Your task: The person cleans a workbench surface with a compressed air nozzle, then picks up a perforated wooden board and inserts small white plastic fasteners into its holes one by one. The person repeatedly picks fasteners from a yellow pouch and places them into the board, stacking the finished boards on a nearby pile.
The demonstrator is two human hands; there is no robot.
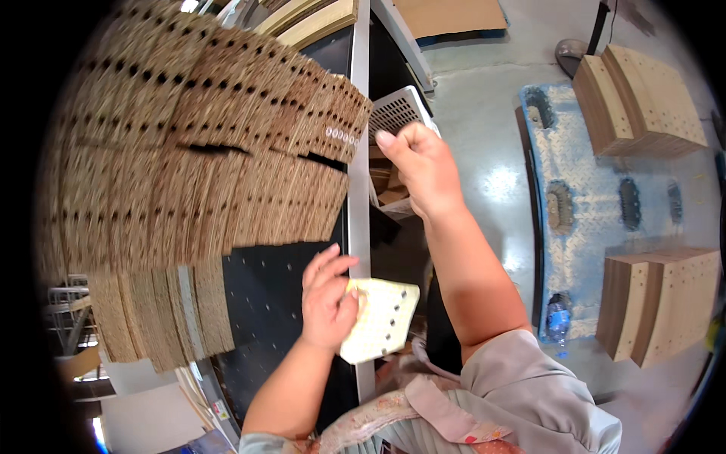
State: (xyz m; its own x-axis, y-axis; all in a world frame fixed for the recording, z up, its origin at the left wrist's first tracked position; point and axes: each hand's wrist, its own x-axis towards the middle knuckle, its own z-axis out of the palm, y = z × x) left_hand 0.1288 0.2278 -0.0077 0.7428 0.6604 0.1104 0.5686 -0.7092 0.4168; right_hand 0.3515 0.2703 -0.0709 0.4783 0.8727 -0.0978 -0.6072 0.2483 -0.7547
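My left hand (329, 306) is closed on the edge of a pale yellow sheet (380, 321) marked with a row of dark spots. Its thumb lies over the sheet, and its other fingers point up toward the boards. Raised beyond it, my right hand (423, 170) is closed in a pinch; anything between the fingertips is too small to make out. To the left of both hands stand tightly packed chipboard panels (204, 91), their drilled edges facing up. Several small white ovals (342, 136) sit in a row on those edges, near the right end.
A metal rail (360, 257) edges the dark work surface (280, 303). Beyond it stands a white slatted crate (397, 113). On the floor at right, a blue pallet (582, 219) carries stacked boards (643, 98) and a plastic bottle (558, 318). More panels (151, 318) stand at lower left.
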